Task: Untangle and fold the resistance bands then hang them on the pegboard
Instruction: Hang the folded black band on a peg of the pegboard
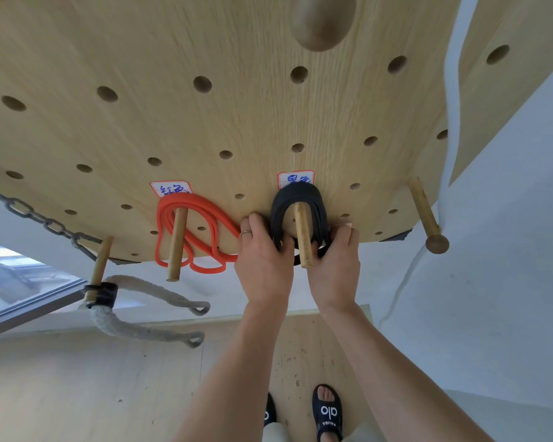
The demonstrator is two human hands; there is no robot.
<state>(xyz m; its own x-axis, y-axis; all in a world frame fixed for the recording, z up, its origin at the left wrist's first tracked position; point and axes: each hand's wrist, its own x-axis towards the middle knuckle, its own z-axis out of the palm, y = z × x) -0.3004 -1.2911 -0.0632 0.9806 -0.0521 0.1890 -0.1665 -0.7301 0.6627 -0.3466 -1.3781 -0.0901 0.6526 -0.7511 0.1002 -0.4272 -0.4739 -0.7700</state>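
A folded black resistance band [297,196] hangs looped over a wooden peg [303,237] on the light wooden pegboard [224,122], under a white label. My left hand [262,253] grips the band's left side below the peg. My right hand [334,260] grips its right side, so both hands flank the peg. To the left, a folded red band [201,232] hangs over another peg [177,244] under its own label.
A dark chain [42,221] runs along the board's lower left. A thick grey rope [131,327] hangs from a peg [99,269] at the left. Another peg with a round knob [426,215] sticks out at the right. Below lie a wooden floor and my sandalled feet [328,413].
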